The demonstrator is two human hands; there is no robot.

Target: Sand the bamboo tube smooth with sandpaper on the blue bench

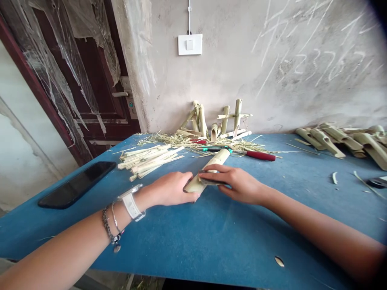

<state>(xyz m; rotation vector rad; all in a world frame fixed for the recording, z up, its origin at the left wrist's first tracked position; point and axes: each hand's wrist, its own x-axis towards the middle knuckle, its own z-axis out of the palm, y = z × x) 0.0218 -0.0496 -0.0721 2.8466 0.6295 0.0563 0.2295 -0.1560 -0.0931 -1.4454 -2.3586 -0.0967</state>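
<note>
A pale green bamboo tube (222, 156) slants over the middle of the table, its near end toward me. My left hand (173, 188) is closed around that near end, thumb along the underside. On top of the tube, my right hand (232, 183) presses a thin, dark, flat piece (208, 181) that looks like folded sandpaper. The fingers of this hand cover part of it. Just beyond lie a red-handled tool (260, 156) and a black and green tool (211, 148). To the left of the tube is a pile of thin peeled sticks (151, 161).
A black phone (77, 185) lies on the blue table (169, 245) at left. Bamboo stands (199, 121) and shavings (163, 139) line the wall. Several cut bamboo pieces (329, 141) are heaped at far right, near a black object (376, 182). A small hole (279, 262) pierces the tabletop.
</note>
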